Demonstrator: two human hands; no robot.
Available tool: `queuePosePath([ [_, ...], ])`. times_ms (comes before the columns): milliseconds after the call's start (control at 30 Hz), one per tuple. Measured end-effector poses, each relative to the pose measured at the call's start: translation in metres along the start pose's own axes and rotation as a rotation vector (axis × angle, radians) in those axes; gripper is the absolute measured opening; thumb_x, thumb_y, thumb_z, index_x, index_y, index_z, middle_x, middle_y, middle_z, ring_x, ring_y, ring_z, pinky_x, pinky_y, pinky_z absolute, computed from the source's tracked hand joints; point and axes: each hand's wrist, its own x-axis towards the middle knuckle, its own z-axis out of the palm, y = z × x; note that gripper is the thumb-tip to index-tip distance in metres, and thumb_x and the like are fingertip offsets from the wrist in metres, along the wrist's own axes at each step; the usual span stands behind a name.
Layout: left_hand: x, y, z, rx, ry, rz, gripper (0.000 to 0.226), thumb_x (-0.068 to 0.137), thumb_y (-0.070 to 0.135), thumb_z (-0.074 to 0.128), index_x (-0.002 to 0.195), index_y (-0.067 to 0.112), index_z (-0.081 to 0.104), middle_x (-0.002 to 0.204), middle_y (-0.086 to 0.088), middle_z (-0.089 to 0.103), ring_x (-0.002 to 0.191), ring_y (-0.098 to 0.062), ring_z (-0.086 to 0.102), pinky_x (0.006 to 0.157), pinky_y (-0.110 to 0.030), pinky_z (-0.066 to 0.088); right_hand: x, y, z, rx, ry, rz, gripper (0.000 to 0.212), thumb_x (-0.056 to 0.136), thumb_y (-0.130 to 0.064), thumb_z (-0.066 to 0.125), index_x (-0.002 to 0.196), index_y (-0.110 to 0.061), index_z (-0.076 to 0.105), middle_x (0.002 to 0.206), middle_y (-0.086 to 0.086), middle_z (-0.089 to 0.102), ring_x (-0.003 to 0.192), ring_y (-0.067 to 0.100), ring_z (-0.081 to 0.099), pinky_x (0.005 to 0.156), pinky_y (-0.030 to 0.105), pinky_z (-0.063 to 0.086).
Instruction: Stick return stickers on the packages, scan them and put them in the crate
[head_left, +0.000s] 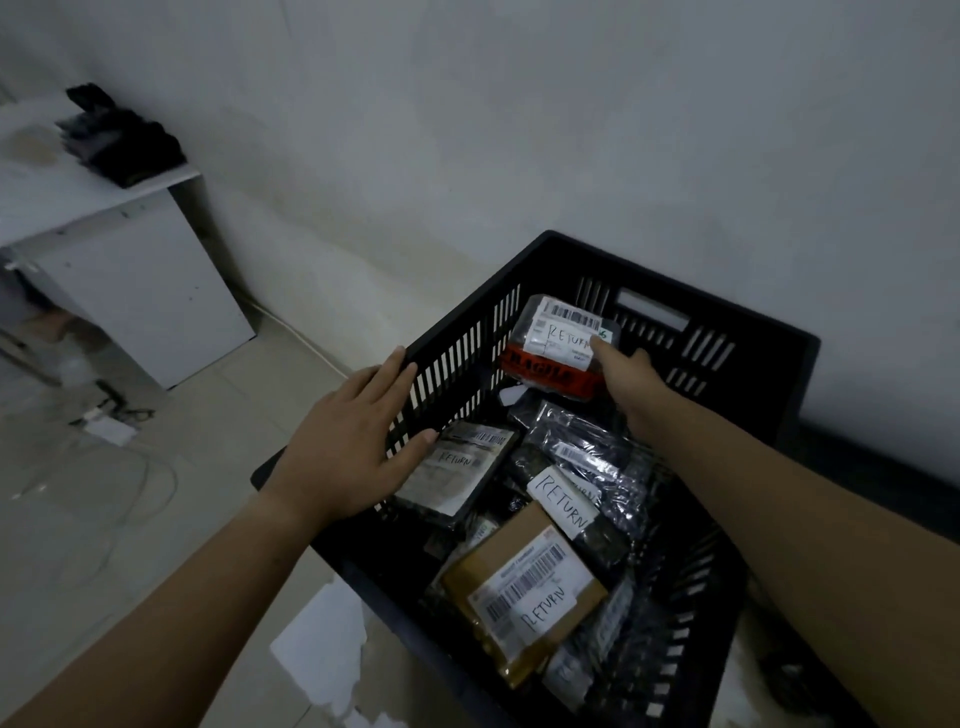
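The right hand (626, 379) pinches the bubble-wrapped package (558, 345) by its right edge, thumb on the RETURN sticker (561, 335), over the far side of the black crate (727, 332). It looks light and soft, and its red tape reads fragile. The left hand (353, 441) rests spread on the crate's left rim. Labelled parcels fill the crate, which sits on pale floor tiles (156, 519) by a white wall (519, 130).

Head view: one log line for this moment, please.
phase: placing in crate | right hand: holds RETURN-labelled package above the pile | left hand: on crate rim | other RETURN packages inside
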Motion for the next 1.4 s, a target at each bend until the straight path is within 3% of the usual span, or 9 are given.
queuePosePath([
  [100, -0.001, 0.000, -0.001, -0.014, 0.005, 0.011, 0.086, 0.094, 0.074, 0.027, 0.162, 0.021, 0.029, 0.171, 0.002, 0.015, 0.152, -0.024, 0.029, 0.119, -0.045, 0.036, -0.043, -0.006, -0.018, -0.048, -0.058, -0.088, 0.086, 0.096, -0.048, 0.057, 0.157, -0.020, 0.005, 0.157, 0.011, 0.032, 0.134, 0.031, 0.041, 0.098, 0.039, 0.036],
  [300, -0.004, 0.009, 0.000, -0.069, 0.021, 0.081, 0.082, 0.091, 0.073, 0.039, 0.148, 0.016, 0.052, 0.162, -0.009, 0.040, 0.152, -0.030, 0.031, 0.124, -0.051, 0.025, -0.135, 0.020, -0.077, -0.181, -0.253, -0.304, 0.094, 0.090, -0.038, 0.068, 0.156, -0.035, 0.002, 0.163, -0.001, 0.021, 0.144, 0.021, 0.032, 0.116, 0.047, 0.032],
  [467, -0.018, 0.115, 0.008, -0.322, 0.050, 0.174, 0.064, 0.093, 0.064, 0.046, 0.142, 0.025, 0.057, 0.152, 0.004, 0.051, 0.146, -0.017, 0.040, 0.122, -0.032, 0.019, -0.210, 0.074, -0.139, -0.435, -0.301, -0.477, 0.084, 0.089, -0.044, 0.066, 0.149, -0.055, 0.009, 0.147, -0.041, 0.022, 0.133, -0.017, 0.030, 0.111, 0.018, 0.031],
  [600, -0.028, 0.221, 0.021, -0.557, -0.004, 0.248, 0.055, 0.099, 0.058, 0.048, 0.148, 0.032, 0.050, 0.156, 0.018, 0.040, 0.143, 0.006, 0.027, 0.120, -0.023, 0.023, -0.247, 0.129, -0.190, -0.488, -0.317, -0.366, 0.086, 0.091, -0.046, 0.064, 0.152, -0.052, 0.004, 0.151, -0.038, 0.013, 0.143, -0.009, 0.019, 0.113, 0.021, 0.029],
  [800, -0.016, 0.301, 0.048, -0.521, -0.114, 0.338, 0.057, 0.098, 0.059, 0.049, 0.148, 0.032, 0.048, 0.166, 0.013, 0.026, 0.153, -0.012, 0.026, 0.123, -0.040, 0.028, -0.282, 0.204, -0.259, -0.322, -0.279, -0.138, 0.086, 0.093, -0.042, 0.063, 0.153, -0.049, 0.001, 0.156, -0.029, 0.016, 0.140, -0.003, 0.028, 0.099, 0.015, 0.037],
  [900, -0.007, 0.314, 0.058, -0.339, -0.120, 0.408, 0.054, 0.100, 0.055, 0.048, 0.148, 0.029, 0.049, 0.169, 0.008, 0.022, 0.157, -0.016, 0.014, 0.125, -0.049, 0.022, -0.290, 0.237, -0.290, -0.248, -0.234, -0.088, 0.081, 0.092, -0.045, 0.061, 0.149, -0.050, 0.003, 0.158, -0.024, 0.020, 0.146, 0.003, 0.025, 0.108, 0.025, 0.036],
  [1167, -0.004, 0.315, 0.072, -0.117, -0.078, 0.479, 0.065, 0.092, 0.070, 0.035, 0.136, 0.028, 0.059, 0.166, 0.004, 0.031, 0.156, -0.019, 0.020, 0.127, -0.050, 0.016, -0.283, 0.257, -0.360, 0.029, -0.011, -0.007, 0.076, 0.095, -0.029, 0.062, 0.154, -0.038, 0.016, 0.155, -0.011, 0.033, 0.136, 0.017, 0.043, 0.101, 0.037, 0.046],
  [1300, -0.004, 0.315, 0.074, -0.096, -0.072, 0.472, 0.065, 0.090, 0.073, 0.037, 0.132, 0.030, 0.062, 0.165, 0.005, 0.034, 0.155, -0.018, 0.023, 0.127, -0.050, 0.016, -0.269, 0.237, -0.391, -0.042, 0.408, -0.165, 0.059, 0.095, -0.023, 0.063, 0.147, -0.024, 0.036, 0.136, -0.004, 0.048, 0.115, 0.015, 0.052, 0.081, 0.023, 0.046],
  [1400, -0.004, 0.317, 0.074, -0.054, -0.066, 0.478, 0.068, 0.089, 0.077, 0.036, 0.132, 0.031, 0.062, 0.166, 0.004, 0.032, 0.156, -0.016, 0.021, 0.127, -0.051, 0.016, -0.242, 0.221, -0.421, -0.016, 0.721, -0.279, 0.048, 0.092, -0.028, 0.067, 0.134, -0.017, 0.046, 0.125, 0.002, 0.056, 0.113, 0.021, 0.056, 0.090, 0.033, 0.048],
])
